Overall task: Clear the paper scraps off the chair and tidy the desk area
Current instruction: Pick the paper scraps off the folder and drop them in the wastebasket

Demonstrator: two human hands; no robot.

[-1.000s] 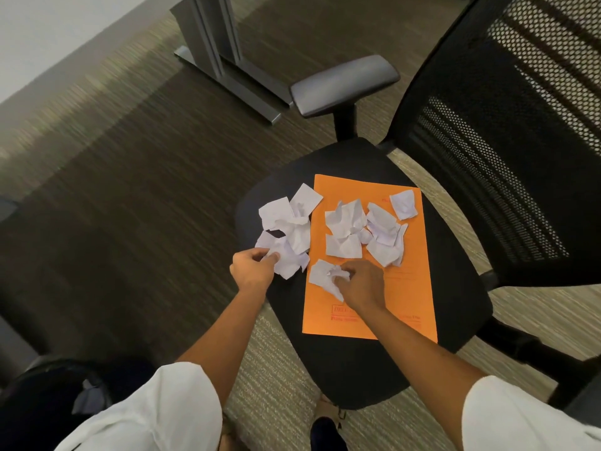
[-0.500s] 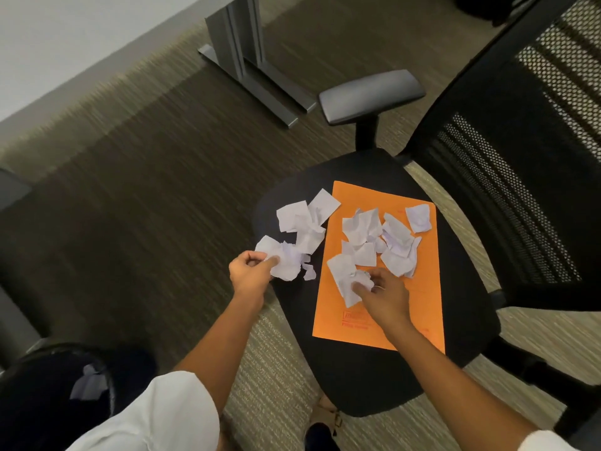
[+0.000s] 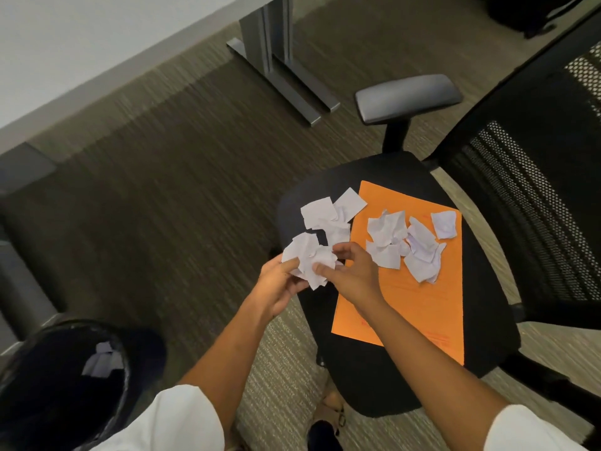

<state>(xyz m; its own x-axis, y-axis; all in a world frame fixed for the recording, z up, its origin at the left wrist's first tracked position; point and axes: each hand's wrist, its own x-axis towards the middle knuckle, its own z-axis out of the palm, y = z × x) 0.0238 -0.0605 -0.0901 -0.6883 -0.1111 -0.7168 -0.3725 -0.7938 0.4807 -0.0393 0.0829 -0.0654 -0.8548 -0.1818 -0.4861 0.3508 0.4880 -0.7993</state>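
A black office chair seat (image 3: 383, 379) carries an orange folder (image 3: 419, 307) and crumpled white paper scraps. One heap of scraps (image 3: 406, 245) lies on the folder, and a few more scraps (image 3: 328, 213) lie on the seat's far left edge. Just above the seat's left edge my left hand (image 3: 276, 284) and my right hand (image 3: 351, 271) meet around a bunch of scraps (image 3: 309, 258). My left hand cups the bunch from below and my right fingers pinch it.
A black waste bin (image 3: 39, 379) with a few scraps inside stands on the carpet at the lower left. The chair's mesh back (image 3: 527, 203) and grey armrest (image 3: 406, 99) rise at the right. A grey desk leg (image 3: 276, 56) and the white desk edge (image 3: 97, 56) lie beyond.
My right hand has lifted its scrap off the folder and brought it left to join the scraps in my left hand. The view has shifted left, showing more of the bin.
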